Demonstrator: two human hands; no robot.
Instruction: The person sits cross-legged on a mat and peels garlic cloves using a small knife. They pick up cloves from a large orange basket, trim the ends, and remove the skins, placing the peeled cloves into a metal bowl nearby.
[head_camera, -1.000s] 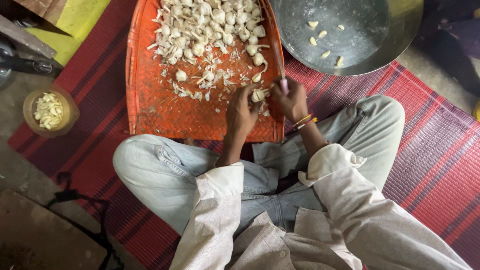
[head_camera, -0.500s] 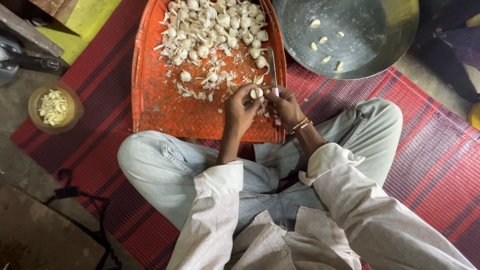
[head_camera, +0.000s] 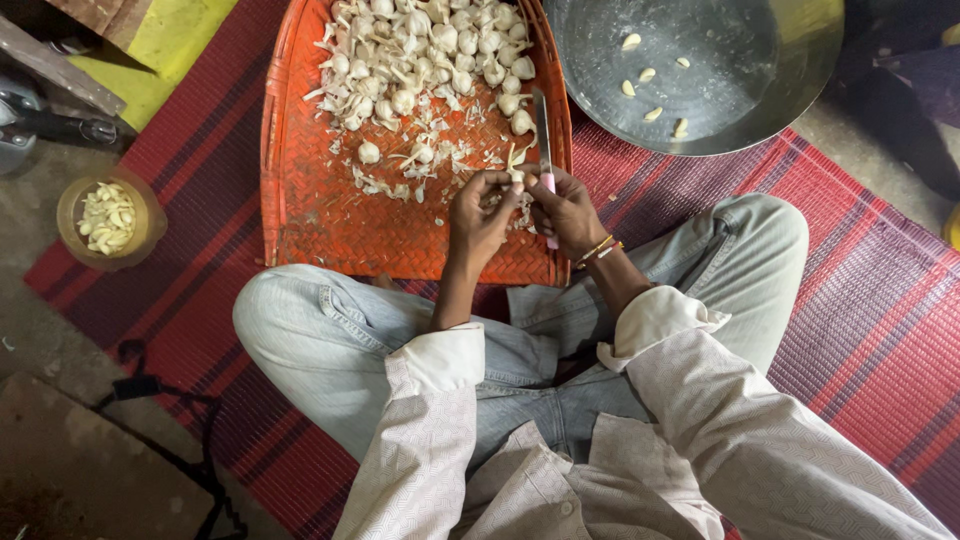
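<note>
Left hand (head_camera: 478, 212) pinching a pale garlic clove (head_camera: 516, 178), right hand (head_camera: 566, 208) gripping a pink-handled knife (head_camera: 544, 140) above the orange woven tray (head_camera: 400, 235); shallow cuts spare flesh.

Left hand (head_camera: 480, 212) and right hand (head_camera: 566, 208) meet fingertip to fingertip, fingers curled, forearms converging.

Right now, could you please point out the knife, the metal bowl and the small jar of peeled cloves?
knife (head_camera: 542, 125): head view, blade.
metal bowl (head_camera: 760, 110): head view, bare inner wall.
small jar (head_camera: 68, 200): head view, left rim.
</note>
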